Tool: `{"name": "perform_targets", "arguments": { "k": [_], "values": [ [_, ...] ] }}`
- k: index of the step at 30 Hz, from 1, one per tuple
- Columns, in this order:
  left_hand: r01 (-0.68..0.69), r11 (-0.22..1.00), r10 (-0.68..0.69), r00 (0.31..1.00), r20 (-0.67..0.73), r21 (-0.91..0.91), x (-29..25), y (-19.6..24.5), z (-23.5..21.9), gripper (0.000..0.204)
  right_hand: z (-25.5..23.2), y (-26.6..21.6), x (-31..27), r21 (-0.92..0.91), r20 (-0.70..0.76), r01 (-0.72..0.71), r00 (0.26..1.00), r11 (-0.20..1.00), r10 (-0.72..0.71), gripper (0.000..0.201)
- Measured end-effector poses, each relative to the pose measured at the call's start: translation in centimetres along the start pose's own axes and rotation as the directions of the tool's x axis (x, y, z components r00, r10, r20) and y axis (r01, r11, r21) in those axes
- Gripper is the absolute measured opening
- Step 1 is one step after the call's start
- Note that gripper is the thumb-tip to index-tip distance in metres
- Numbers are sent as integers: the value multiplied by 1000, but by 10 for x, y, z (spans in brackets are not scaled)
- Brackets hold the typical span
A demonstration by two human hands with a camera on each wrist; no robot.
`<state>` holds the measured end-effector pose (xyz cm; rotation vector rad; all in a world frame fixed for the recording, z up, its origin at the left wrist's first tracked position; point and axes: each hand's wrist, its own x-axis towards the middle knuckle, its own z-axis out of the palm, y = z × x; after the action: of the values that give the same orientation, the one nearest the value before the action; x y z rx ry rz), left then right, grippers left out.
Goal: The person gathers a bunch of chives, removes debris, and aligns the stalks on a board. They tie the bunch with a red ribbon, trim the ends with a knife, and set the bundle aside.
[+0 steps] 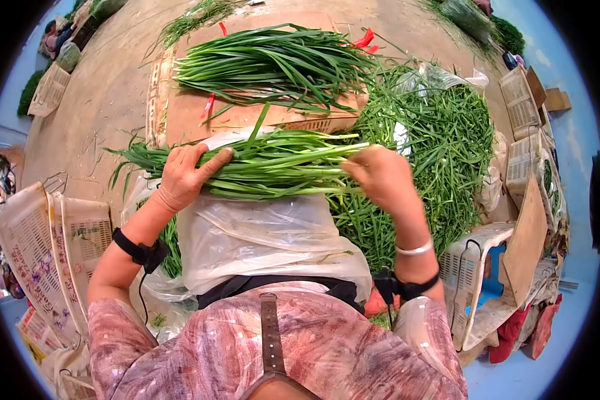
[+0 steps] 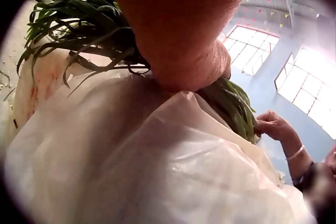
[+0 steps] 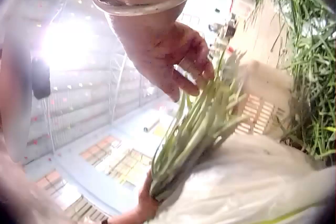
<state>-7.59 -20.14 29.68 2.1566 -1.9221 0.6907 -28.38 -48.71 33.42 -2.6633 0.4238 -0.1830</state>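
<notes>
Across the person's lap, on a clear plastic sheet (image 1: 267, 223), lies a bunch of garlic chives (image 1: 280, 163). The left hand (image 1: 188, 170) grips the leafy left part from above, its thumb over the leaves. At the pale stem ends on the right, the right hand (image 1: 380, 175), blurred in the head view, has curled fingers at the tips. From the right wrist view, the right hand (image 3: 168, 58) pinches at the ends of the stems (image 3: 210, 103), while the left hand (image 3: 147, 203) holds the far end. Most of the left fingers are hidden in the left wrist view.
Ahead, a larger bunch of chives (image 1: 273, 67) lies on a cardboard-topped crate (image 1: 187, 113) with red ties (image 1: 365, 39). A heap of loose green leaves (image 1: 433, 153) spreads to the right. Plastic crates stand at left (image 1: 40, 233) and right (image 1: 480, 287).
</notes>
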Motion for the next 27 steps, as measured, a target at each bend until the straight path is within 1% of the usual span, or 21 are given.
{"name": "perform_targets", "arguments": {
  "k": [1,4,6,7,9,10,11,13,14,15,16,17,19,20,21,22,23,24,25,26,27],
  "values": [
    [-5,1000,5,1000,-15,20,0,1,1,54,11,-5,10,-158,37,-14,999,987,20,28],
    [2,998,0,1000,-30,58,-2,1,-2,53,31,-16,22,-135,17,10,1000,991,-8,24],
    [-4,999,6,999,-43,51,-4,2,-3,53,48,-17,17,-44,-72,94,993,995,-97,17],
    [-4,999,7,999,-45,48,-4,3,-4,53,53,-12,15,-46,-71,92,993,995,-95,17],
    [-6,999,7,999,-33,48,-6,4,-4,52,57,0,11,53,-170,68,984,996,-58,11],
    [-1,999,2,999,-33,47,-7,4,-4,52,56,5,8,-19,-228,0,974,1000,-4,9],
    [-4,998,5,999,-32,55,-9,5,-4,51,55,14,4,-38,-276,-27,961,999,15,9],
    [-12,998,14,999,-35,60,-9,5,-2,51,50,46,-4,-57,-352,-152,928,987,123,9],
    [-9,998,12,999,-43,62,-9,6,-3,51,45,68,-8,-109,-330,-294,912,949,245,11],
    [-3,998,7,999,-51,64,-10,6,-3,50,38,93,-12,-164,-315,-426,878,890,362,13],
    [2,998,2,999,-52,65,-10,6,-4,50,29,125,-18,-250,-259,-546,833,799,488,17],
    [-13,998,17,998,-66,59,-10,6,-4,49,21,149,-21,-341,-215,-640,766,689,605,22],
    [-17,998,22,997,-76,61,-10,5,-5,49,-3,146,-23,-508,-195,-717,635,477,748,29],
    [-26,998,31,995,-96,54,-10,5,-5,48,-6,145,-18,-488,-236,-645,746,588,623,32],
    [-38,998,42,993,-114,42,-10,6,-5,48,-8,143,-16,-473,-276,-557,830,683,485,34],
    [-36,998,41,992,-116,42,-8,6,-6,48,-10,135,-4,-321,-302,-344,920,883,248,36],
    [-36,998,41,993,-110,44,-7,6,-6,48,-18,104,15,-212,-189,-269,954,939,231,34],
    [-43,998,48,993,-109,52,-7,7,-6,48,-18,70,30,-54,-172,-145,976,988,134,30],
    [-49,997,55,992,-110,61,-6,7,-6,48,-21,29,43,-10,-132,-41,990,999,39,32],
    [-47,997,54,993,-107,65,-5,7,-7,48,-9,12,55,-68,-181,187,964,980,-197,37],
    [-52,996,59,992,-112,70,-5,6,-8,48,12,-17,79,-16,-27,452,891,892,-452,40]
  ]
}}
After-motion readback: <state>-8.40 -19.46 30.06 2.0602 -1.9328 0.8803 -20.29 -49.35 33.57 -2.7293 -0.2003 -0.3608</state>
